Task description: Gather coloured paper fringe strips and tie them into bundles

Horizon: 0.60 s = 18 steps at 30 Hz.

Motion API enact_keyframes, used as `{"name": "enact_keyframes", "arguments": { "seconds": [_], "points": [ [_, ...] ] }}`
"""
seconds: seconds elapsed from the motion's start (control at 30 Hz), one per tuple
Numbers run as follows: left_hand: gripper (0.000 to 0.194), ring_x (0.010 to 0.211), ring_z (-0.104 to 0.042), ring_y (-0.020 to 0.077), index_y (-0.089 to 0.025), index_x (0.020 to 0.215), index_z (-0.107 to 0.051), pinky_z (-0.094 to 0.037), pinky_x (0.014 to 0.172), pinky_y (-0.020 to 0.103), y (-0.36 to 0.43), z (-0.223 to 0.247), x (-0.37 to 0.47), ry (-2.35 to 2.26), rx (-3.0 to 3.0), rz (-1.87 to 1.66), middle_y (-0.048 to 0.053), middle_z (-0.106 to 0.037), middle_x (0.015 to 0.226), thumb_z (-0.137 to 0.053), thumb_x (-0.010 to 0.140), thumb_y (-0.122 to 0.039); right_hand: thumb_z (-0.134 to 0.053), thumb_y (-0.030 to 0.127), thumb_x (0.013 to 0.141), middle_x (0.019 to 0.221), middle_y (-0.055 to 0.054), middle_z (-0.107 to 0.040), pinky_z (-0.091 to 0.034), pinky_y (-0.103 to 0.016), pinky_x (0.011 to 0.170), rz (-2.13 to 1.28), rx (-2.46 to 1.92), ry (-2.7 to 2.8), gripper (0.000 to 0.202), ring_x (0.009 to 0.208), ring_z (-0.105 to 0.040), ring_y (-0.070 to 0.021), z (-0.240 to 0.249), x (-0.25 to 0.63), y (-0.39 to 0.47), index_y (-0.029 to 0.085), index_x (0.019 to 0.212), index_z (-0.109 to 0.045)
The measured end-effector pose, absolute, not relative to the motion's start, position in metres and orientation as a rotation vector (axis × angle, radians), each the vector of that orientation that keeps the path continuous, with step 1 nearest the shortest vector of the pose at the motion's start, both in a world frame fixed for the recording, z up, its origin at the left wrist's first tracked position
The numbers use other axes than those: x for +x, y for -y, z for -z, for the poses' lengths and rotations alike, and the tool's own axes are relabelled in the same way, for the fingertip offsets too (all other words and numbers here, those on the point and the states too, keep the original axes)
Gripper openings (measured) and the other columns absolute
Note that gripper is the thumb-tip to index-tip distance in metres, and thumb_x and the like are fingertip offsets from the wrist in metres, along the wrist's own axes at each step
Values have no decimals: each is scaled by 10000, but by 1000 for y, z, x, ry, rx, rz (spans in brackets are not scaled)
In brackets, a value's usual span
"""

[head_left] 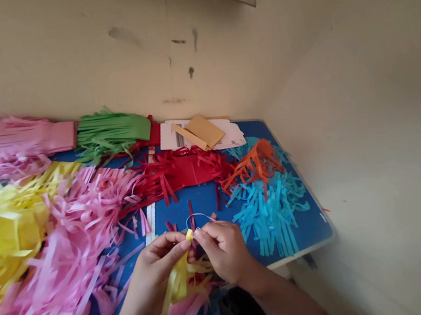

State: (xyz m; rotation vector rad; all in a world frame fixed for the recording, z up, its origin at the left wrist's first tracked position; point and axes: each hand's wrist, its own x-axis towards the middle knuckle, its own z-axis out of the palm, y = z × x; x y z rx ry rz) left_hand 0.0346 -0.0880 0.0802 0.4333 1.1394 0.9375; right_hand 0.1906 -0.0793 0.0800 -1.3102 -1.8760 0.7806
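Note:
My left hand (156,262) pinches the twisted top of a yellow paper tassel (178,280), whose strips hang down toward my lap. Close beside it, my right hand (224,248) is closed on a thin white string (202,214) that loops up above the fingers. The string meets the tassel top between my two thumbs; whether it passes through or around the paper is too small to tell. Below the hands, pink, blue and orange paper strips (188,313) hang over the table's front edge.
The blue table (216,203) carries piles of fringed paper: pink (82,215), yellow (5,220), green (114,131), red (188,168), orange (259,161) and light blue (272,216). White cards with a brown cardboard piece (207,131) lie by the wall (182,63).

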Motion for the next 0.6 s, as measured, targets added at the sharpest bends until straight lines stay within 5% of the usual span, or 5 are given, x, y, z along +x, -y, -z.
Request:
{"name": "enact_keyframes", "arguments": {
  "seconds": [0.2,0.43,0.6],
  "points": [
    [400,502,-604,128,-184,685,-709,-487,485,208,92,-69,35,-1162,436,-919,-1,-683,592,-904,479,-465,-536,290,926,623,12,-647,-368,-247,632,-771,-1353,1899,269,603,-588,-128,-75,192,80,201,689,-625],
    [182,776,-671,171,-218,697,-777,-530,710,214,90,-58,26,-1253,1026,-1014,50,-738,789,-815,635,-386,-591,203,888,749,7,-729,-454,-232,694,-827,-1213,1778,149,668,-646,-132,-69,195,75,223,839,-731],
    [250,646,-651,154,-199,691,-756,-521,604,220,92,-57,30,-1236,777,-1010,38,-725,707,-846,592,-410,-646,170,867,770,-5,-723,-506,-253,772,-718,-1101,1661,98,701,-658,-141,-68,193,76,221,863,-730]
  ]
}}
